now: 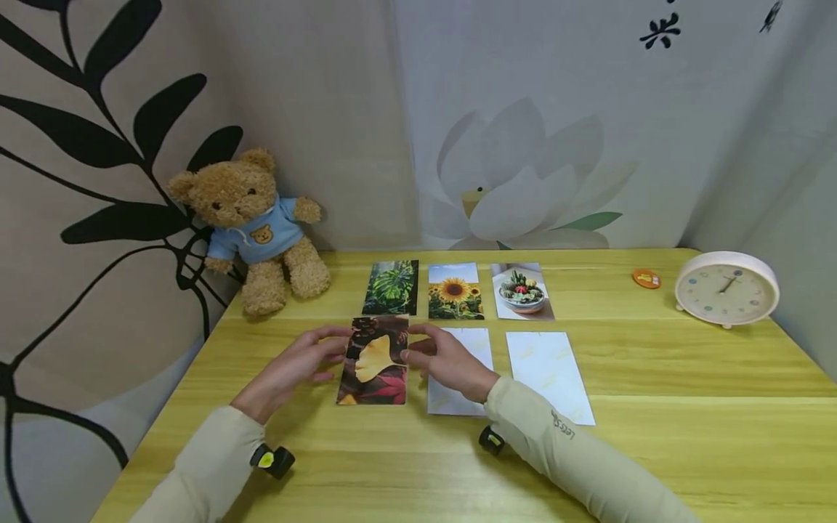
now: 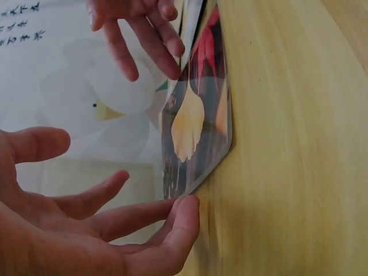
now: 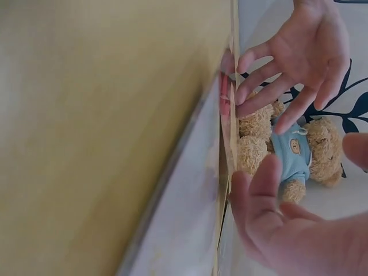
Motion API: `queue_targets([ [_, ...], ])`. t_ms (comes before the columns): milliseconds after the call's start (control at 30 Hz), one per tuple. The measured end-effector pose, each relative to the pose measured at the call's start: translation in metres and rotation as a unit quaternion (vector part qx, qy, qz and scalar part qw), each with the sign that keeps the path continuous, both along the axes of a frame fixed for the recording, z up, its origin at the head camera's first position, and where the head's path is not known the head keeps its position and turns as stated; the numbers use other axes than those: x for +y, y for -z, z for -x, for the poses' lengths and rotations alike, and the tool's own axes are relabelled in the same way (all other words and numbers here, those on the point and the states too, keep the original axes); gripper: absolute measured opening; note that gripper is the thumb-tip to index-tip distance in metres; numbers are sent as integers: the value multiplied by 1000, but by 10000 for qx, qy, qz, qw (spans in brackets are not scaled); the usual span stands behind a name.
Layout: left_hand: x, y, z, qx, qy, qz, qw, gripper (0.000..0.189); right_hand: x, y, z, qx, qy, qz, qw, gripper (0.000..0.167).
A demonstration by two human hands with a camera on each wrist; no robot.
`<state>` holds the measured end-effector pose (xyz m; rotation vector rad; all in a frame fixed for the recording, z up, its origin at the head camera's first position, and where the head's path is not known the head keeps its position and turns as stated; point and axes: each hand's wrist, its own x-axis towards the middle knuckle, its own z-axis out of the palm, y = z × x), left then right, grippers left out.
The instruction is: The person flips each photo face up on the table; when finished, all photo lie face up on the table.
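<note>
the ginkgo card [image 1: 374, 361] lies face up on the table [image 1: 686, 436], at the left end of the near row, just under the monstera card [image 1: 391, 288]. our left hand [image 1: 294, 367] sits at its left edge with fingers spread and nearly straight, tips touching or just beside that edge; it grips nothing. our right hand [image 1: 451, 363] mirrors it on the right edge, fingers loose and open, resting partly over the blank card [image 1: 458, 392] next door. from the left wrist, the card [image 2: 195, 126] has our fingertip [image 2: 187, 210] at its corner and looks slightly lifted off the wood, though we cannot tell how far. from the right wrist we see the left hand [image 3: 299, 63] beyond the card's edge with the bear [image 3: 287, 149] behind it. to do this well, we judge that we should nudge with fingertips from both sides at once, keeping the card square to the row above and clear of the blank card, pressing lightly so the glossy face does not slide or curl. further out, a sunflower card [image 1: 455, 291] and a cactus card [image 1: 521, 291] complete the far row, another blank card [image 1: 549, 374] lies to the right, a clock [image 1: 726, 289] and an orange token [image 1: 646, 279] sit far right, and the bear [image 1: 251, 225] sits at the back left.
</note>
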<state>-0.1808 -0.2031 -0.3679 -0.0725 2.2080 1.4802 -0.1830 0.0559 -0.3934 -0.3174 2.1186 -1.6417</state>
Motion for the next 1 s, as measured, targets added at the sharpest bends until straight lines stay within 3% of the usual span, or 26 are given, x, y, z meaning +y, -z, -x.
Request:
queue_targets([
  [367,5,3,1,54,159,337,9993,52,3,1,1,-240,-113,31,9996,61],
  [567,6,2,0,503,145,199,9984,51,12,-3,-2,164,-202,-382,9989,61],
  [733,15,-2,-3,651,341,-574,9956,52,30,-12,-8,1133,-252,-1348,9840,59],
  [867,30,-4,-7,287,648,-1365,9881,52,49,-15,-12,1565,-263,-1770,9713,62],
  [1000,49,-1,-12,-87,832,-1867,9789,55,69,-18,-18,1760,-271,-2002,9634,65],
])
